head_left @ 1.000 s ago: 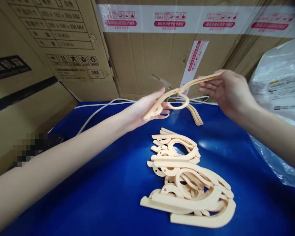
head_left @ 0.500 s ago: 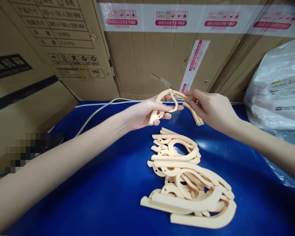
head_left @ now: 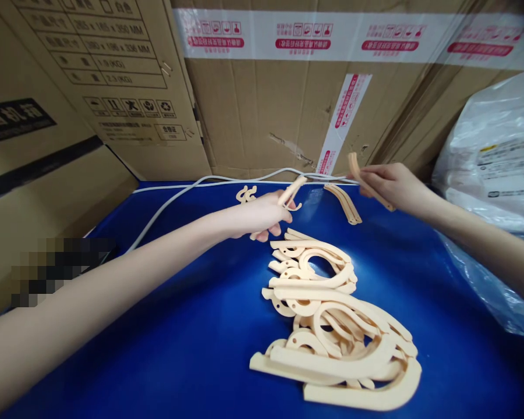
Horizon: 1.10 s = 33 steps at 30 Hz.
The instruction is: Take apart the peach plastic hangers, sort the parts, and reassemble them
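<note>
My left hand (head_left: 271, 216) is closed round a cream curved plastic piece (head_left: 293, 189) with a thin curled part, which looks like part of a folding hanger. Its fingers partly hide the piece. My right hand (head_left: 388, 181) grips a slim, bowed cream arm (head_left: 370, 185), tilted with its upper end toward the cardboard. Between the hands lie a few similar curved arms (head_left: 344, 203) side by side on the blue surface. Small S-shaped hook pieces (head_left: 246, 194) rest just beyond my left wrist. Nearer to me is a pile of cream hanger parts (head_left: 332, 349), overlapping one another.
Cardboard boxes (head_left: 253, 116) stand as a wall behind the blue table surface (head_left: 179, 326). A white cable (head_left: 187, 185) runs along the back edge. At the right is a plastic-wrapped package (head_left: 493, 157). A blurred dark object (head_left: 65, 267) sits at the left.
My hands have moved apart: the right one went right with the curved arm, the left one turned over and shifted slightly left. The small hook pieces now show behind my left wrist.
</note>
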### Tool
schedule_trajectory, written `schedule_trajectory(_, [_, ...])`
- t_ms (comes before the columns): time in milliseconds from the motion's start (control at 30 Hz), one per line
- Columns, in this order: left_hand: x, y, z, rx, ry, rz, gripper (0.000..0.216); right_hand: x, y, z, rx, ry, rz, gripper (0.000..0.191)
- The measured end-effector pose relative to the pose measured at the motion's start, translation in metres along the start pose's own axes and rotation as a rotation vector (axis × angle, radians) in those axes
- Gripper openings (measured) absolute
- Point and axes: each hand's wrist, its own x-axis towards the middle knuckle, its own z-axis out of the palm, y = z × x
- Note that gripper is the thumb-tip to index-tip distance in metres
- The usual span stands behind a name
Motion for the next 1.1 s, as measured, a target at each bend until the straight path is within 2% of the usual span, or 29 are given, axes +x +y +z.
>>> schedule_trajectory(67, [-0.002,-0.003,-0.007,-0.062,0.047,0.029,0.033,0.002,0.017,0.001,-0.089,0.063,0.055,0.027])
schedule_trajectory(133, [-0.003,-0.003,-0.013,-0.131,0.096,0.051,0.035,0.001,0.029,0.007,-0.164,0.068,0.06,0.024])
schedule_trajectory(267, [-0.003,0.003,-0.014,-0.205,0.099,0.009,0.058,0.002,0.037,0.026,-0.283,0.033,0.031,0.032])
schedule_trajectory(333, [-0.002,0.005,-0.011,-0.207,0.097,-0.017,0.064,0.006,0.037,0.034,-0.336,0.027,0.044,0.035])
schedule_trajectory(567, [-0.003,0.007,-0.009,-0.336,0.108,-0.039,0.062,0.012,0.027,0.04,-0.452,0.007,0.07,0.065])
schedule_trajectory(767, [0.002,0.004,-0.011,-0.296,0.13,0.082,0.053,0.005,0.009,0.044,-0.528,-0.013,0.103,0.054])
schedule_trajectory(933, [0.006,0.005,-0.008,-0.264,0.135,0.14,0.048,0.002,-0.013,0.038,-0.574,0.033,0.142,0.061])
schedule_trajectory(1000, [0.007,0.008,-0.004,-0.286,0.13,0.158,0.045,0.0,-0.028,0.033,-0.504,0.11,0.14,0.062])
schedule_trajectory(1033, [0.008,0.011,-0.001,-0.298,0.127,0.171,0.042,-0.002,-0.036,0.03,-0.386,0.137,0.107,0.063])
schedule_trajectory(1100, [0.01,0.016,0.004,-0.318,0.126,0.199,0.038,-0.006,-0.053,0.025,0.04,0.071,-0.02,0.064])
